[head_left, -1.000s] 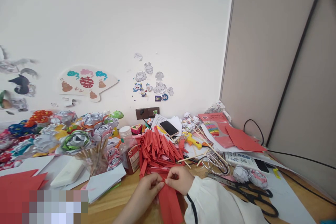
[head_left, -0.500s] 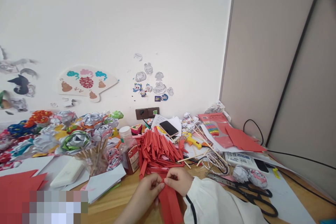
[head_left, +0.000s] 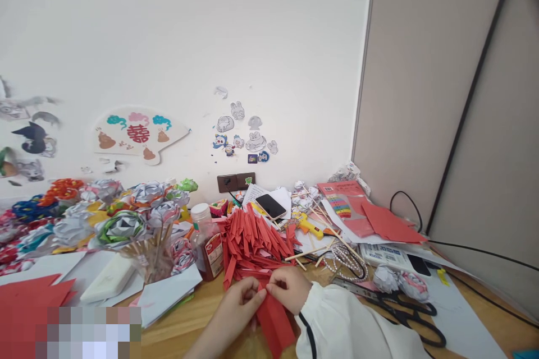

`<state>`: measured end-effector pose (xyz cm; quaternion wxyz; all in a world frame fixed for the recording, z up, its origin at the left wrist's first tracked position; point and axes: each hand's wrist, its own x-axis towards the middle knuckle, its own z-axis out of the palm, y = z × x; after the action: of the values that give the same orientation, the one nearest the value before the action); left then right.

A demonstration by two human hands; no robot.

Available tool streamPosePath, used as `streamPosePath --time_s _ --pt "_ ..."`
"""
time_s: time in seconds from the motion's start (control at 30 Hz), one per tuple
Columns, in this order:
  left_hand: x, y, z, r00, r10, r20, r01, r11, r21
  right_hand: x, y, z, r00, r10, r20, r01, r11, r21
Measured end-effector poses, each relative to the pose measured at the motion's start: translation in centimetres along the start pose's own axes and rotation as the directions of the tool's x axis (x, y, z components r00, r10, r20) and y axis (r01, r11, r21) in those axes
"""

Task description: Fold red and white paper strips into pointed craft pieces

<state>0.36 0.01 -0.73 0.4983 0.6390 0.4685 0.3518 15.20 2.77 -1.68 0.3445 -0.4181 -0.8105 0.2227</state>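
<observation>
At the bottom middle, my left hand [head_left: 241, 298] and my right hand [head_left: 288, 288] meet over a folded red paper strip [head_left: 275, 325]. Both pinch its top end with thumbs and fingertips. The strip hangs down toward me, tilted a little to the right. My right arm wears a white sleeve [head_left: 349, 328]. Just beyond my hands lies a heap of folded red paper strips [head_left: 252, 238] on the wooden table [head_left: 185, 328].
A red-labelled bottle [head_left: 207, 242], paper roses on sticks [head_left: 126, 221], a white case [head_left: 108, 277], red sheets [head_left: 33, 291] lie left. Right: phone [head_left: 271, 205], glue gun [head_left: 309, 226], wooden sticks, black scissors [head_left: 404, 314], red paper [head_left: 389, 224], cables, a partition wall.
My hands stay pinched on the strip at almost the same place. Its lower end has swung slightly to the right.
</observation>
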Motion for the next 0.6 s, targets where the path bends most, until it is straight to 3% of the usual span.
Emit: streamPosePath --time_s 0.2,0.5,0.6 --pt "-0.06 0.40 -0.36 0.985 0.073 -0.153 -0.069 0.997 0.026 -0.05 0.25 0.20 0.998 0.037 0.045 -0.041 0.994 0.104" --pt "0.00 0.63 -0.14 0.994 0.008 -0.111 -0.018 0.996 -0.087 0.11 -0.01 -0.39 0.999 0.013 0.035 -0.017 0.993 0.117" --pt "0.09 0.80 -0.46 0.979 0.037 -0.202 -0.062 0.991 -0.117 0.09 0.42 -0.29 0.998 0.044 0.049 -0.052 0.984 0.170"
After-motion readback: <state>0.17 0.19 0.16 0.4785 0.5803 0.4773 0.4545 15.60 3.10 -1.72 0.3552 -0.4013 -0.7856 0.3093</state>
